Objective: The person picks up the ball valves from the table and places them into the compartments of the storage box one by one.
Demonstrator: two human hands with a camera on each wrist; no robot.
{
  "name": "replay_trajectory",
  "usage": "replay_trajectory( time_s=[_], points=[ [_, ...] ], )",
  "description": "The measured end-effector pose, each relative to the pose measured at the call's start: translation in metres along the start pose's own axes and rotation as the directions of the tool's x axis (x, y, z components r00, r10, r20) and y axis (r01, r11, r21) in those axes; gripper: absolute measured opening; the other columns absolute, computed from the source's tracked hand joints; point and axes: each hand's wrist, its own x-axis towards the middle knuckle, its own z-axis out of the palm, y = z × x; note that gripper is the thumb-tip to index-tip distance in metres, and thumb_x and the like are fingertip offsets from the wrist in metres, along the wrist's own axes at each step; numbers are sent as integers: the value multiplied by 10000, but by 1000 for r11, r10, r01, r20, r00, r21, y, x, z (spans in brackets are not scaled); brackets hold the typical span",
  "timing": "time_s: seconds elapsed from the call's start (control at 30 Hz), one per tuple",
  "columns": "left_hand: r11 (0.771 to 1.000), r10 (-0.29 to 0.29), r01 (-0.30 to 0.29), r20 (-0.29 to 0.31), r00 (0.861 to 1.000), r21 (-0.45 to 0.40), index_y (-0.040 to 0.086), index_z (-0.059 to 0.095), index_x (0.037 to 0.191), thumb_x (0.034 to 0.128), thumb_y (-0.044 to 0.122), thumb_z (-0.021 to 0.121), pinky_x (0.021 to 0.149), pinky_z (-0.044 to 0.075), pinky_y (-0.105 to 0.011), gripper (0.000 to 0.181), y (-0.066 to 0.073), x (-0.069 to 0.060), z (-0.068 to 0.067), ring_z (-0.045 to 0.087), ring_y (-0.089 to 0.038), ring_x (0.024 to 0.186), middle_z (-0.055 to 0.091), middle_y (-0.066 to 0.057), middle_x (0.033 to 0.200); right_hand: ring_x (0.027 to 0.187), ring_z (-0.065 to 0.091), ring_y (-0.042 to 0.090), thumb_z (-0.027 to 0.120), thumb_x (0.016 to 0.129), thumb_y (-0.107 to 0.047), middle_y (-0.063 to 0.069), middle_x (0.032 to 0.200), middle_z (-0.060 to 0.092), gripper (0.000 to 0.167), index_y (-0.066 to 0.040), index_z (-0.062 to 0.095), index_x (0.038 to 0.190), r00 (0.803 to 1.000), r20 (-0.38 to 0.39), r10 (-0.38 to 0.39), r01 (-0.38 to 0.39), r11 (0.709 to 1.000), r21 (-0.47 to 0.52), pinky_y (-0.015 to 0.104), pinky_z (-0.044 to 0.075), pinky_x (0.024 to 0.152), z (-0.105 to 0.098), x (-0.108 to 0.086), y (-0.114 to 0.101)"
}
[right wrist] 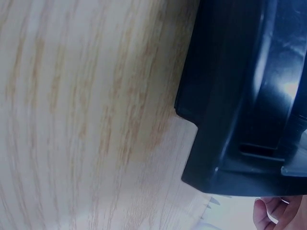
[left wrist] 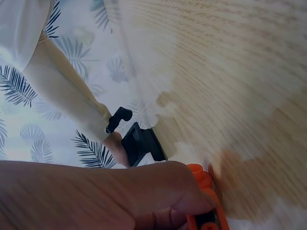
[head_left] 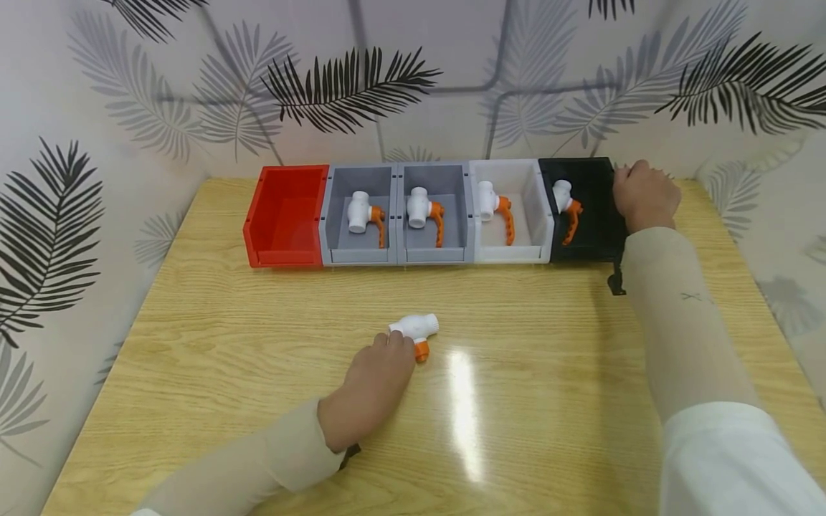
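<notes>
On the table, my left hand (head_left: 369, 393) grips a ball valve with a white body (head_left: 416, 327) by its orange handle (left wrist: 204, 179). The handle is mostly covered by my fingers in the head view. The valve lies on its side, its white body pointing away from the hand. At the far right, my right hand (head_left: 647, 193) holds the outer wall of a black bin (head_left: 596, 247) near its back corner. Its curled fingers (right wrist: 283, 211) show beyond the bin's edge in the right wrist view. Another white valve (head_left: 563, 192) with an orange handle lies inside that bin.
Left of the black bin, joined in a row, stand a white bin (head_left: 510, 253), two grey bins (head_left: 435, 255) (head_left: 363, 256) and a red bin (head_left: 284, 259). The white and grey bins each hold one valve. A leaf-patterned backdrop (head_left: 426, 136) rises behind the wooden table (head_left: 516, 315).
</notes>
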Motion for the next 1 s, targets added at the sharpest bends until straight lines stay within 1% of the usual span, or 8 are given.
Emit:
replay_trajectory(
  time_s=[0.17, 0.27, 0.37, 0.47, 0.53, 0.63, 0.8, 1.0],
  points=[
    [999, 33, -37, -133, 991, -24, 23, 522, 796, 756, -17, 674, 422, 380, -213, 162, -4, -3, 4, 441, -154, 595, 446, -57, 712, 968, 489, 521, 62, 968, -389, 376, 1130, 465, 647, 123, 383, 1200, 1000, -3, -2, 2, 1000, 0, 582, 406, 720, 0, -1, 0],
    [998, 43, -48, -164, 986, -29, 19, 514, 801, 742, -26, 678, 425, 380, -211, 180, -5, -4, 3, 437, -157, 593, 443, -60, 718, 978, 484, 523, 51, 965, -395, 377, 1142, 461, 660, 123, 379, 1208, 1000, 2, -2, 2, 1000, 1, 585, 404, 729, 0, -1, 0],
    [997, 55, -60, -119, 991, -39, 7, 535, 837, 772, -28, 664, 445, 403, -212, 149, -7, -2, 1, 449, -164, 604, 458, -73, 733, 985, 480, 524, 49, 965, -398, 377, 1147, 459, 665, 125, 375, 1217, 1000, 5, -2, 2, 1000, 1, 588, 403, 736, 0, -1, 1],
    [996, 52, -54, -28, 998, -74, -11, 562, 902, 798, -27, 651, 490, 448, -234, 138, -10, 0, -1, 479, -183, 639, 486, -90, 766, 990, 477, 524, 49, 965, -401, 376, 1150, 457, 668, 124, 372, 1222, 1000, 6, -1, 1, 1000, 3, 592, 399, 747, 0, 0, 0],
    [994, 46, -42, 32, 998, -103, -12, 570, 947, 812, -29, 637, 523, 476, -253, 151, -11, 2, -4, 498, -200, 680, 504, -100, 801, 993, 474, 526, 53, 965, -400, 377, 1155, 455, 666, 124, 374, 1222, 1000, 7, -2, 2, 1000, 6, 597, 395, 754, 0, 0, 1],
    [992, 37, -27, 81, 996, -126, 4, 579, 973, 821, -25, 633, 517, 483, -273, 164, -13, 2, -7, 505, -213, 695, 516, -105, 826, 992, 474, 528, 54, 964, -397, 378, 1155, 455, 663, 123, 377, 1218, 1000, 8, -4, 4, 1000, 10, 600, 394, 754, 0, 0, 1],
    [990, 30, -16, 99, 995, -141, 42, 573, 942, 828, 4, 640, 469, 458, -286, 138, -14, 2, -9, 504, -210, 645, 525, -88, 793, 992, 477, 528, 71, 967, -388, 378, 1153, 460, 646, 122, 387, 1207, 1000, -4, -5, 5, 1000, 16, 601, 395, 749, 0, 0, 1],
    [987, 36, -18, 113, 993, -159, 43, 560, 993, 856, 38, 623, 472, 449, -292, 151, -15, 3, -7, 510, -196, 644, 540, -73, 806, 993, 478, 527, 73, 967, -388, 377, 1149, 463, 644, 123, 389, 1202, 1000, -1, -6, 6, 1000, 14, 598, 401, 740, 1, 1, 2]
  ],
)
